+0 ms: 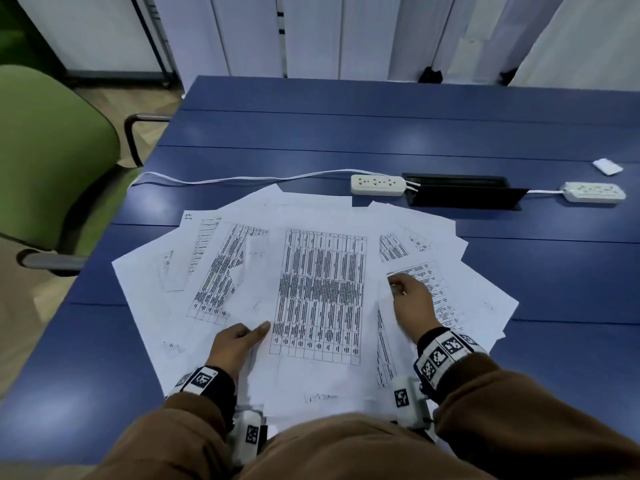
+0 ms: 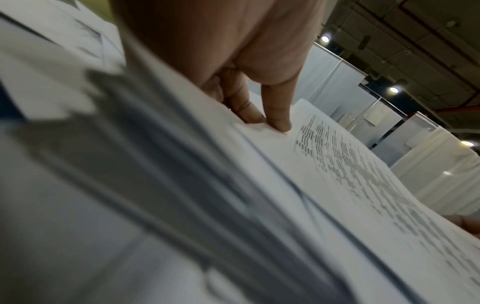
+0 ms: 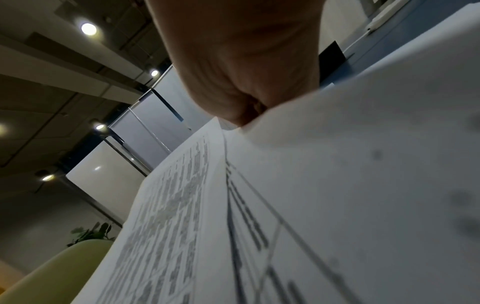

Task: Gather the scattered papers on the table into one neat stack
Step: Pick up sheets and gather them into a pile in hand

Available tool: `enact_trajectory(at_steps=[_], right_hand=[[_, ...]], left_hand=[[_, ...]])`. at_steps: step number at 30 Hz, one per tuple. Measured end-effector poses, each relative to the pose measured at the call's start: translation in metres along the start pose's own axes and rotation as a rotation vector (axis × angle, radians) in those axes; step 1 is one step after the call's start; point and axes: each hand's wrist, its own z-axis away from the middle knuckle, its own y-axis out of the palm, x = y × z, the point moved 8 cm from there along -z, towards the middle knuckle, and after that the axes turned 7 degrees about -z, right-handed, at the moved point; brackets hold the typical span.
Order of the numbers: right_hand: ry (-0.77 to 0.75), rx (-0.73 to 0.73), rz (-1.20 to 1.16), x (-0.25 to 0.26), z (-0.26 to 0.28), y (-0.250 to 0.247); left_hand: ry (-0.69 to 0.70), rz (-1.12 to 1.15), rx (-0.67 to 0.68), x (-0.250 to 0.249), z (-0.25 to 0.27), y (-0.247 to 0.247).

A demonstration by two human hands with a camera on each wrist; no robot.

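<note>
Several printed white papers (image 1: 322,289) lie fanned out and overlapping on the blue table (image 1: 346,126), right in front of me. My left hand (image 1: 242,337) is at the near left of the central table-printed sheet, thumb stretched across its margin and fingers curled. In the left wrist view its thumb and a bent finger (image 2: 270,123) meet on a sheet (image 2: 363,174) among blurred paper edges. My right hand (image 1: 408,299) is on the right part of the pile, with curled fingers gripping a raised sheet. In the right wrist view that sheet (image 3: 363,164) hides the fingers of the right hand (image 3: 233,72).
Behind the papers lie a white power strip (image 1: 377,185) with its cable (image 1: 242,178), a black cable hatch (image 1: 460,194) and a second strip (image 1: 594,192). A small white packet (image 1: 606,167) sits far right. A green chair (image 1: 52,168) stands at the table's left edge.
</note>
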Motion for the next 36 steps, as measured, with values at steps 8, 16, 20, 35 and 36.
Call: enact_trajectory(at_steps=[8, 16, 20, 35, 36], right_hand=[[-0.082, 0.065, 0.084, 0.009, 0.018, 0.009], [-0.211, 0.060, 0.180, 0.031, 0.022, 0.009], [0.055, 0.007, 0.068, 0.001, 0.016, -0.002], [0.229, 0.489, 0.215, -0.021, 0.042, 0.047], [0.291, 0.480, 0.084, -0.023, 0.042, 0.044]], left_hand=[[0.018, 0.097, 0.045, 0.006, 0.002, 0.004], [-0.011, 0.070, 0.047, 0.006, 0.007, 0.004], [0.009, 0.040, 0.038, 0.002, 0.008, 0.002], [0.099, 0.007, 0.047, -0.038, 0.029, 0.028], [0.135, 0.049, 0.063, -0.047, 0.031, 0.029]])
